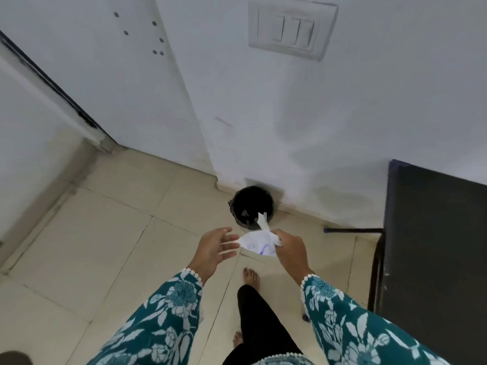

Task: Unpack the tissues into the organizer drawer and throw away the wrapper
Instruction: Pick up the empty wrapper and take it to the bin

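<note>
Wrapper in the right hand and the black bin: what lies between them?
Nothing in the head view. The wrapper, pinched in the right hand, has a tail overlapping the black bin; only floor tile below. Left hand is open beside it.

bin [253, 200] contents dark, unclear; table [437, 246] cut off right.
</note>
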